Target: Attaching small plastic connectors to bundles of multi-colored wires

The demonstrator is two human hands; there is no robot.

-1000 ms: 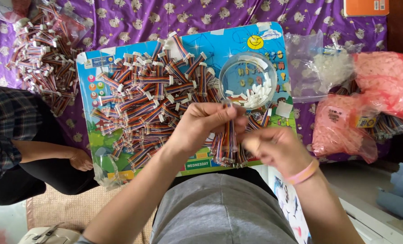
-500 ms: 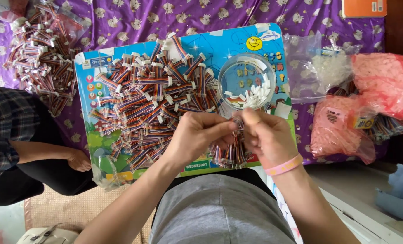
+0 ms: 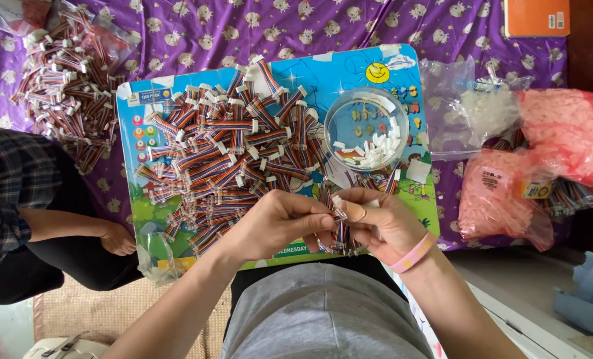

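Here both the left hand (image 3: 276,223) and right hand (image 3: 379,223) pinch one striped, flat ribbon cable (image 3: 339,229) with a white plastic connector

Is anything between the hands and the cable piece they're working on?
Nothing visible: the left hand and right hand both already pinch the striped ribbon cable above the colourful board.

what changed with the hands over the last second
The right hand moved left to meet the left hand, closing the gap; both now pinch one rainbow ribbon cable together over the board's near edge. The cable pile, clear bowl and pink bags stayed put.
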